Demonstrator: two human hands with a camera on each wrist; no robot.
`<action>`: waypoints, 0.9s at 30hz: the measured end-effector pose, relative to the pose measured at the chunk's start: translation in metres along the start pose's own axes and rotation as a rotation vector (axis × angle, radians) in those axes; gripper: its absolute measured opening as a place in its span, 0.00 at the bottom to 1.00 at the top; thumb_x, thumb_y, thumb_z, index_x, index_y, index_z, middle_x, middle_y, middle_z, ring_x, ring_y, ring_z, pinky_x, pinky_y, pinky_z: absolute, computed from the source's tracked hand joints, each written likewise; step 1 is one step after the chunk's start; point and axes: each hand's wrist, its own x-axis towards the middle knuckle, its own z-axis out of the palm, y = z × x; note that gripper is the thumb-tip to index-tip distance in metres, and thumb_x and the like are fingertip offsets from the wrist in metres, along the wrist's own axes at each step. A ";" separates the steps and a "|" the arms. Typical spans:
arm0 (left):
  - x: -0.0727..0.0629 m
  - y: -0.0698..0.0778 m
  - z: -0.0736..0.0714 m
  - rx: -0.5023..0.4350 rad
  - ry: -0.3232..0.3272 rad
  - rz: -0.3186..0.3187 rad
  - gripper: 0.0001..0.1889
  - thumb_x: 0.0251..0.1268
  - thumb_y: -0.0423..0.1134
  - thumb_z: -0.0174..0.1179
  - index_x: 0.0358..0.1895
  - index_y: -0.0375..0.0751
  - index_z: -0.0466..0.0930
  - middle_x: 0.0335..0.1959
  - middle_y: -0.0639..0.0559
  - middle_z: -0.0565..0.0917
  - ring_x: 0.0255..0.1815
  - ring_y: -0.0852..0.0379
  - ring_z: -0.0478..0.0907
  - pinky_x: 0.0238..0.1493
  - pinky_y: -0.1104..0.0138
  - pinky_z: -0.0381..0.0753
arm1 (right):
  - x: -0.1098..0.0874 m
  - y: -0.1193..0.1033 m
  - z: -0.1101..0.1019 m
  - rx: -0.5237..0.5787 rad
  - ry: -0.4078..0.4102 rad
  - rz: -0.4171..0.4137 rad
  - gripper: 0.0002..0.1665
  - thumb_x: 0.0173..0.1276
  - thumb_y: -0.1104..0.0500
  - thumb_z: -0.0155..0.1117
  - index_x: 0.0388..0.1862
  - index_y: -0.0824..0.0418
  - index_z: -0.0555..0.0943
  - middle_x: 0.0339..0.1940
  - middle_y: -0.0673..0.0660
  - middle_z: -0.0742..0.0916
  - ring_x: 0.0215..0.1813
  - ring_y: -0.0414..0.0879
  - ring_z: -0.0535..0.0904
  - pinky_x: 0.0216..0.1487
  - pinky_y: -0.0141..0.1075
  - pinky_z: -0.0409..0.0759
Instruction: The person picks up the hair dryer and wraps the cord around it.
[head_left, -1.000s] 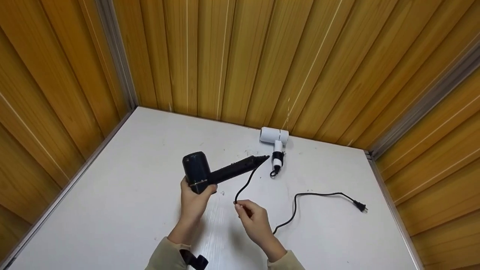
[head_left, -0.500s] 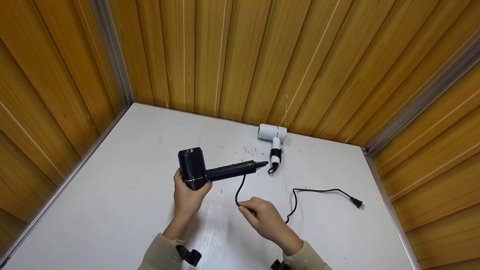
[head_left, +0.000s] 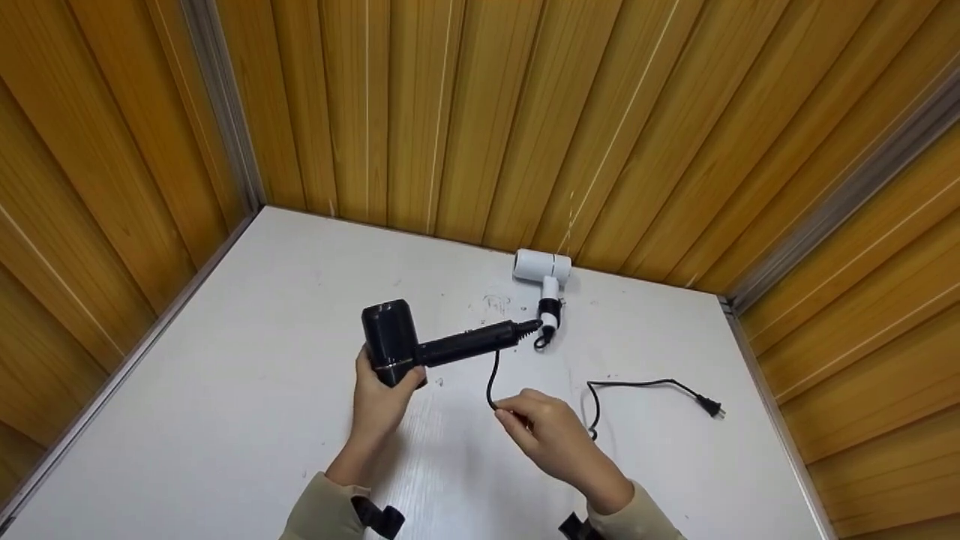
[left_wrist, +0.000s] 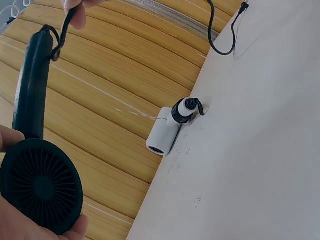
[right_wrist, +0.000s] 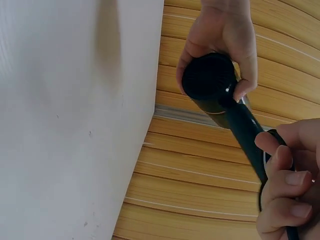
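Observation:
A dark hair dryer (head_left: 391, 334) is held above the table by my left hand (head_left: 379, 397), which grips the rear end of its barrel. Its handle points right in the head view, and the left wrist view shows the round slotted grille (left_wrist: 42, 185) at the back. My right hand (head_left: 555, 435) pinches the dryer's black cord (head_left: 492, 379) a short way below the handle's end. Curled fingers (right_wrist: 285, 200) of that hand show in the right wrist view. Beyond the right hand the cord runs over the table to a two-pin plug (head_left: 709, 406).
A white hair dryer (head_left: 534, 265) lies at the back of the white table (head_left: 262, 337), with a black cord (head_left: 550, 308) wrapped round its handle. Wood-patterned walls (head_left: 420, 112) with metal corner strips enclose the table on the left, back and right.
My right hand has moved right along with the pinched cord, and the cord's loop near the handle has shifted right. The dark dryer's handle has tilted to a flatter angle; the left hand keeps its grip.

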 end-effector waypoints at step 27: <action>-0.013 0.002 -0.012 -0.007 -0.328 -0.030 0.49 0.45 0.37 0.70 0.69 0.38 0.48 0.50 0.35 0.75 0.43 0.49 0.78 0.42 0.61 0.80 | 0.034 0.041 -0.064 0.188 -0.084 -0.126 0.13 0.65 0.61 0.63 0.46 0.62 0.85 0.33 0.52 0.83 0.31 0.34 0.71 0.32 0.29 0.74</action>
